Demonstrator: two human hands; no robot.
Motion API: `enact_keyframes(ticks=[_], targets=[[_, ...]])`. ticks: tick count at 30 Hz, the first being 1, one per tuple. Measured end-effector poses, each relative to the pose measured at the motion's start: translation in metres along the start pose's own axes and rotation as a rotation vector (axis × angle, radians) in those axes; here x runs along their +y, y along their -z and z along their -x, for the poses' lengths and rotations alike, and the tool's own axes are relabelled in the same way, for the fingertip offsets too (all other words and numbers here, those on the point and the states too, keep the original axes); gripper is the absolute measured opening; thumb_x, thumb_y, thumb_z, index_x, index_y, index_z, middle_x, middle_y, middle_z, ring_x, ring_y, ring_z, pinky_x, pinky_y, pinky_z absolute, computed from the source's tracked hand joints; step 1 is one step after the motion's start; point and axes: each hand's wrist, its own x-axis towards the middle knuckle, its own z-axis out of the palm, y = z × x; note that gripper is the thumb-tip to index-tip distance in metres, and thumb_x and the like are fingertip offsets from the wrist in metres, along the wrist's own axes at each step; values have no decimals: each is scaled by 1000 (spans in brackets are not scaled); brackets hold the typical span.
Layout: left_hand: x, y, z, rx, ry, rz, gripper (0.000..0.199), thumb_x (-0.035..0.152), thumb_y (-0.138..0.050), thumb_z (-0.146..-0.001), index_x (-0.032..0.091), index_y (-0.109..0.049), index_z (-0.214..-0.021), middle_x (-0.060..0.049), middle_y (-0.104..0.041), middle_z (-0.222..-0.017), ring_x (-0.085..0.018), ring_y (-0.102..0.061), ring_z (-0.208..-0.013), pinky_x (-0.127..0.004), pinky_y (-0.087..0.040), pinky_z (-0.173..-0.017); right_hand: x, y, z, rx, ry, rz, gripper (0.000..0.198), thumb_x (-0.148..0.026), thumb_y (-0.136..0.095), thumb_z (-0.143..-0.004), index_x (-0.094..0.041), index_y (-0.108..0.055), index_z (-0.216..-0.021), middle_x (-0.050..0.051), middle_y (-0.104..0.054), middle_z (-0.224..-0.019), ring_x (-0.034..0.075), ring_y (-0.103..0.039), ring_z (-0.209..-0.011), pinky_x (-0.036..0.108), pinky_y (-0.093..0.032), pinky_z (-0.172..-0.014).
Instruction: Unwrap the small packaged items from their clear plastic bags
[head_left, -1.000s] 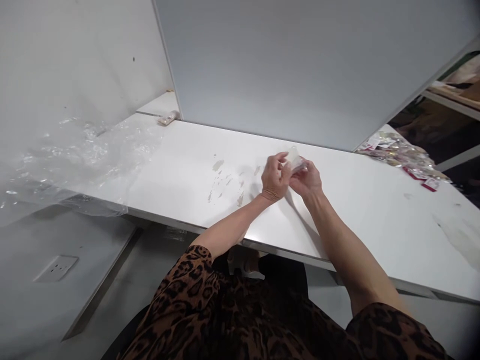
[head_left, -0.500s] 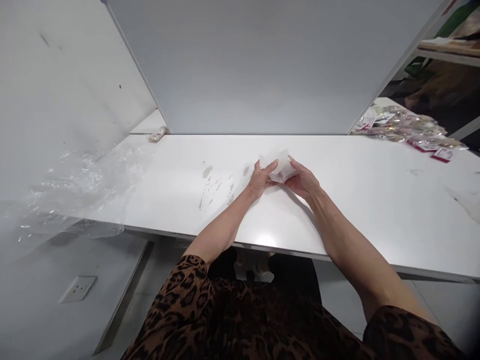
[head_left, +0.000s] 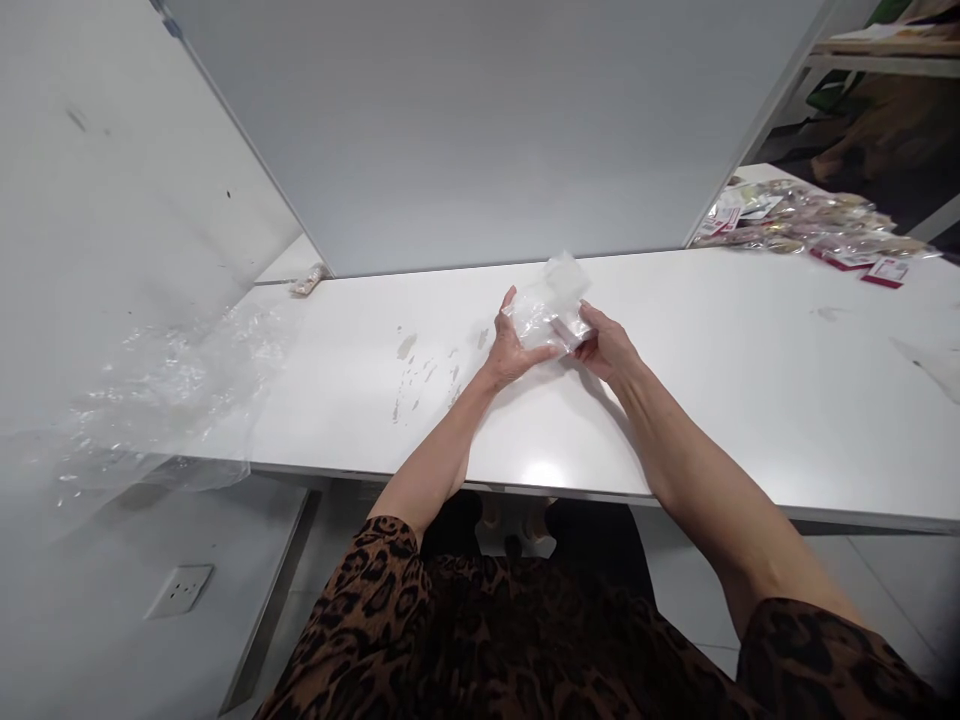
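Note:
Between my two hands, a little above the white table [head_left: 697, 400], is a small clear plastic bag [head_left: 536, 312] with a whitish upper part and a pinkish strip near its lower right. My left hand [head_left: 512, 348] grips its left and lower edge, thumb along the near side and fingers around the left. On the right edge, my right hand [head_left: 606, 342] pinches the bag between thumb and fingers. What lies inside the bag is hard to make out through the glare.
Crumpled clear plastic [head_left: 172, 390] lies at the table's left end. A small wrapped item [head_left: 307, 281] rests by the grey panel [head_left: 487, 130]. Several clear packets with red-and-white labels [head_left: 817, 225] are heaped at the back right. Another plastic piece [head_left: 934, 365] lies near the right edge.
The bag now shows spread out and larger between my hands, its whitish part toward the far side. My left thumb has moved down to its near edge. The view has tilted slightly.

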Motion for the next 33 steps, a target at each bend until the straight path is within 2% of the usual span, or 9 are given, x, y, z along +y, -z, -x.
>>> enact_keyframes(ticks=[4,7,9,15,18,21,26,30,33], targets=[[2,6,-3,169,-169,-264,85,39,-98,-62,28,-60,-137,-9,-58,-148,-29,-47,-148,-41,-40,-121,-4,5,2,-131,-7,91,27,-39,-84,-81,-20,-72,-96,0,-63,-67,13,-53,-50,24,-42,-33],[5,13,-7,225,-124,-307,41,41,-90,-73,23,-70,-104,-6,-71,-116,-25,-62,-126,-35,-48,-110,-6,10,0,-203,-50,132,34,-41,-91,-76,-18,-73,-93,2,-63,-66,14,-53,-49,26,-41,-32],[7,16,-9,228,-26,-240,28,44,-82,-82,21,-66,-87,-3,-70,-92,-19,-67,-102,-30,-53,-94,-7,13,-1,-215,-70,158,39,-43,-94,-72,-16,-74,-91,3,-64,-66,14,-52,-49,27,-41,-32],[11,12,-11,343,179,108,31,35,-75,-90,19,-53,-75,5,-52,-64,-8,-54,-59,-21,-46,-62,-3,13,2,-103,62,391,53,-59,-99,-57,-17,-74,-77,2,-61,-68,13,-52,-60,27,-51,-48],[11,9,-10,408,210,167,31,34,-74,-90,20,-51,-75,5,-54,-64,-10,-57,-59,-23,-48,-62,3,8,5,-85,285,533,62,-74,-89,-63,-21,-76,-93,4,-69,-92,18,-61,-86,33,-59,-80],[11,7,-10,418,192,192,29,33,-71,-93,19,-51,-76,5,-55,-65,-10,-58,-60,-24,-47,-61,10,4,7,-85,399,588,72,-79,-81,-70,-25,-71,-116,8,-67,-126,27,-58,-121,45,-50,-110],[13,6,-10,464,160,198,33,35,-71,-95,20,-49,-76,8,-48,-59,-7,-53,-54,-20,-45,-58,11,5,7,-211,313,481,91,-80,-80,-71,-35,-51,-146,12,-49,-156,36,-44,-145,58,-43,-116],[13,4,-9,392,136,188,32,43,-72,-95,20,-52,-84,1,-66,-72,-15,-71,-73,-25,-52,-68,7,6,6,-213,301,497,101,-82,-79,-70,-38,-42,-153,12,-38,-166,37,-39,-151,60,-40,-118],[13,2,-6,325,106,134,30,47,-71,-95,20,-57,-93,-5,-77,-93,-19,-76,-87,-29,-55,-77,2,7,6,-199,426,519,87,-83,-70,-78,-38,-48,-150,9,-41,-164,34,-37,-153,56,-43,-117]])
